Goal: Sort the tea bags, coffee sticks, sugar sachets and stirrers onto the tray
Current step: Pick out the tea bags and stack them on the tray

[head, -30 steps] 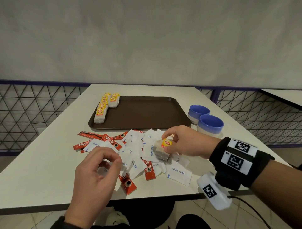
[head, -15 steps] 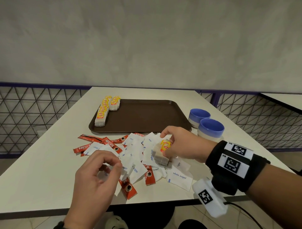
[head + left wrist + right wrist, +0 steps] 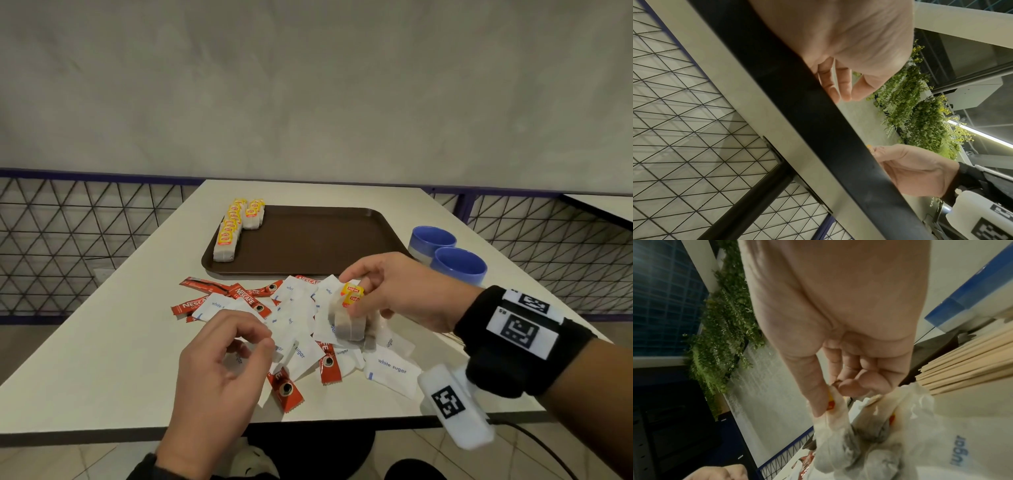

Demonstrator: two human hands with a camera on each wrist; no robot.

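My right hand [image 3: 351, 294] pinches the yellow tags of a few tea bags [image 3: 349, 327], which hang just over the pile in front of the tray. In the right wrist view the right hand [image 3: 830, 395] shows thumb and fingers closed on the tags, with the tea bags [image 3: 838, 451] dangling below. White sugar sachets [image 3: 392, 371] and red coffee sticks [image 3: 327, 365] lie mixed on the table. The brown tray [image 3: 318, 240] holds rows of tea bags [image 3: 233, 233] at its left edge. My left hand [image 3: 257, 342] hovers over the sachets, loosely curled and holding nothing. Wooden stirrers [image 3: 966, 363] lie right of the pile.
Two blue cups [image 3: 433, 238] [image 3: 459, 265] stand right of the tray, close to my right wrist. The white table's near edge [image 3: 102, 430] runs just below my left hand. A wire mesh fence [image 3: 68, 240] runs behind the table.
My right hand has raised the pinched tea bags slightly off the pile. The left hand has stayed in place, curled as before.
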